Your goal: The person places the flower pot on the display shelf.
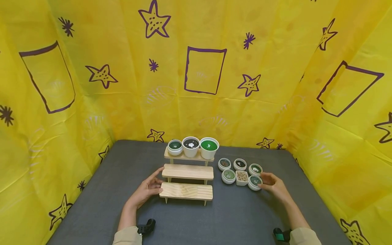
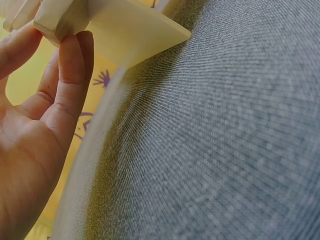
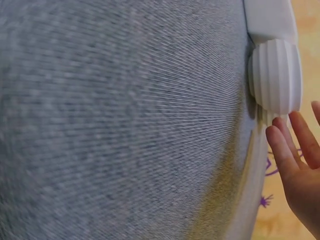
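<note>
A three-step wooden stand (image 1: 186,190) is on the table. My left hand (image 1: 146,190) holds its left end, with the thumb at the bottom step and a finger by the middle step. In the left wrist view, thumb and fingertips meet the end of a board (image 2: 62,22). Beside a ribbed white jar with dark green contents (image 1: 255,183), my right hand (image 1: 276,188) has its fingers loosely extended. The fingertips are at the ribbed jar (image 3: 277,77) in the right wrist view; whether they touch it I cannot tell.
On the top step stand a small dark green jar (image 1: 175,147), a cup with dark contents (image 1: 191,147) and a bright green cup (image 1: 209,148). Several round jars surround a square dish of beige bits (image 1: 242,178) on the grey table (image 1: 226,217). Yellow patterned cloth (image 1: 202,112) encloses it.
</note>
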`<state>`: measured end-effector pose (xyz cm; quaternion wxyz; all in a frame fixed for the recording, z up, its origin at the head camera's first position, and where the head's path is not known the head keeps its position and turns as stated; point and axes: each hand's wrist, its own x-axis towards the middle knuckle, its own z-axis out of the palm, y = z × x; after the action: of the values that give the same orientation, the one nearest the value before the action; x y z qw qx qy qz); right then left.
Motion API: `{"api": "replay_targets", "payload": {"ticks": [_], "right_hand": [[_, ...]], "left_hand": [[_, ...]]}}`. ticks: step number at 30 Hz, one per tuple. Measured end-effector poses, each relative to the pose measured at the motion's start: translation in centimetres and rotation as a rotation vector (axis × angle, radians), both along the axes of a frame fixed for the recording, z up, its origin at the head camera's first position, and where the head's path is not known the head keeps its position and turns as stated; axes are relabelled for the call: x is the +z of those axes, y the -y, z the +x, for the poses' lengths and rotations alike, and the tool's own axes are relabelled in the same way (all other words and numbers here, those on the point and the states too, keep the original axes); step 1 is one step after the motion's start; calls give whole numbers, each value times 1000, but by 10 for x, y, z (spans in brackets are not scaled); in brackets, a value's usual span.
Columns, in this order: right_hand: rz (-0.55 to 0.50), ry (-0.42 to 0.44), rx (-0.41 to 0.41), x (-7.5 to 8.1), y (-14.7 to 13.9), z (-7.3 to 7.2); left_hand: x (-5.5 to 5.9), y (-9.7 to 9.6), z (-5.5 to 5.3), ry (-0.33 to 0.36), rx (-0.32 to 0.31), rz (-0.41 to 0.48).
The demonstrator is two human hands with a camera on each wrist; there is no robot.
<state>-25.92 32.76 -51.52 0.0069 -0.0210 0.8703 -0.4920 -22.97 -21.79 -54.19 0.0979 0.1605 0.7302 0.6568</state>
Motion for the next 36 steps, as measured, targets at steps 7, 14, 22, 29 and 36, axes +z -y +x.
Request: {"api": "replay_targets", "payload": {"ticks": [7,14,22,29,36], "right_hand": [[5,19,-14,-8,3,0],[11,15,-24,-14,6,0],[16,8,-34,-18,9,-1],[14,6,-32,-19,11,-1],[23,21,-54,-21,12,-3]], "left_hand": [[0,0,0,-6,-4,5],[-1,0,0,-15,-15,12],[0,0,0,-19,-15,18],[0,0,0,-15,-16,10],[0,0,0,-8,-14,15]]}}
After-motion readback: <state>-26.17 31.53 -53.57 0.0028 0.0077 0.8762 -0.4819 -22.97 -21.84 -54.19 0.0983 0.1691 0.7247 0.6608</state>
